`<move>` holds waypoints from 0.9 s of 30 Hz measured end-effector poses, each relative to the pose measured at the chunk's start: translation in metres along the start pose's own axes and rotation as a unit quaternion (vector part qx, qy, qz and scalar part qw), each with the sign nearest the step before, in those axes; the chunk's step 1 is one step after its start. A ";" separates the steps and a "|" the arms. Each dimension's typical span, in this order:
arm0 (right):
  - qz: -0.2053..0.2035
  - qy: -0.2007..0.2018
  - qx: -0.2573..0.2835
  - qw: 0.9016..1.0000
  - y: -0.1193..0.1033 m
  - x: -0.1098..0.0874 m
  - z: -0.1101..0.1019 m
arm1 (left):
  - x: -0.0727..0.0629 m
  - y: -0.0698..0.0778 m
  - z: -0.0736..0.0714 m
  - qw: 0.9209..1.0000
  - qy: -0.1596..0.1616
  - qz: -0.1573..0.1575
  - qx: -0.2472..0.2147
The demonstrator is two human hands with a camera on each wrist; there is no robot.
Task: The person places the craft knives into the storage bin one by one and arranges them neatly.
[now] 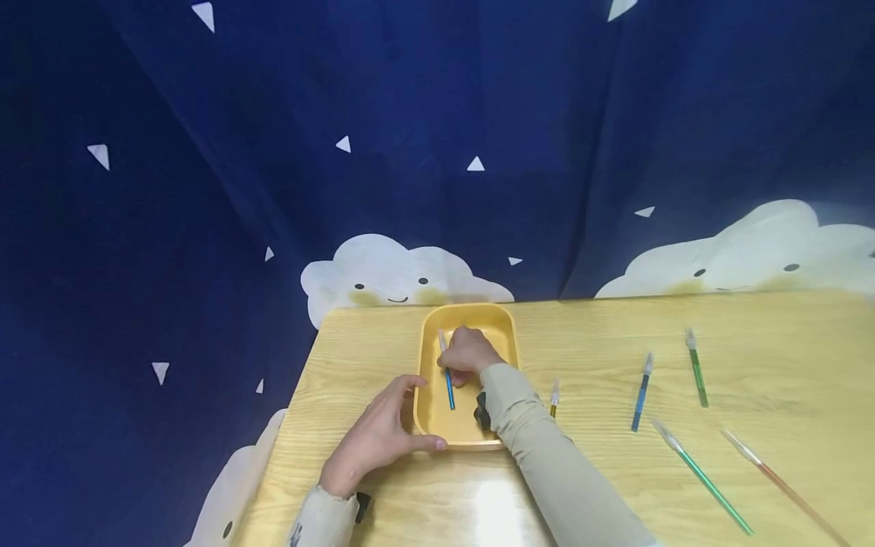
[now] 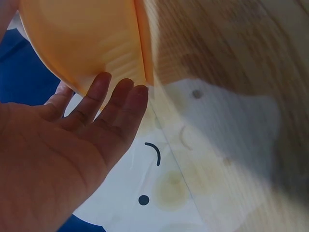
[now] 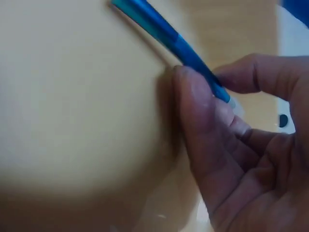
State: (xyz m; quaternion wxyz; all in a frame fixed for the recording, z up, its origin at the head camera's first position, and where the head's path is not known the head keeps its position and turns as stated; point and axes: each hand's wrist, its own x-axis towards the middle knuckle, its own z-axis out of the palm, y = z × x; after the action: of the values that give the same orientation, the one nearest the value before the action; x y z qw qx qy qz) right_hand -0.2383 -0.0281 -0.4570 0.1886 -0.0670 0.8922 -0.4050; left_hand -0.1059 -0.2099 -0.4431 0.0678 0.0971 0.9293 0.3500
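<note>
Yellow tray point(image 1: 507, 334) sits near the table's point(image 1: 752, 334) back edge. Right hand point(image 1: 467, 354) pinches a blue brush point(image 1: 449, 387) inside it. Left hand point(image 1: 374, 441), fingers straight, touches the tray's near-left corner.

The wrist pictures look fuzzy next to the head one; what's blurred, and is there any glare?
Head view: sharp, with a white glare patch on the table. Left wrist view: the yellow tray and wood are smeared. Right wrist view: the blue brush and the fingers pinching it are soft, too close to focus.
</note>
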 end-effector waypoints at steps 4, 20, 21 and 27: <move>0.008 -0.003 -0.005 1.000 0.000 0.004 0.004 | 0.002 0.001 -0.001 1.000 -0.006 0.011 -0.003; -0.013 -0.028 0.028 0.999 -0.002 0.004 0.009 | 0.000 -0.004 -0.002 1.000 -0.005 0.013 -0.014; -0.020 -0.016 0.018 1.000 -0.002 0.003 0.008 | 0.000 -0.005 -0.002 1.000 -0.006 0.014 -0.014; -0.076 0.046 -0.033 0.996 -0.012 -0.009 -0.011 | 0.002 -0.005 0.000 1.000 -0.011 0.015 -0.021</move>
State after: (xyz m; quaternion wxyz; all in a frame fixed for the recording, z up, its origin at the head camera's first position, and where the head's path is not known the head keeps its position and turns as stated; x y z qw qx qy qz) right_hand -0.2349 -0.0256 -0.4392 0.1137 -0.1219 0.9052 -0.3908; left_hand -0.1082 -0.2132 -0.4466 0.0745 0.1129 0.9193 0.3697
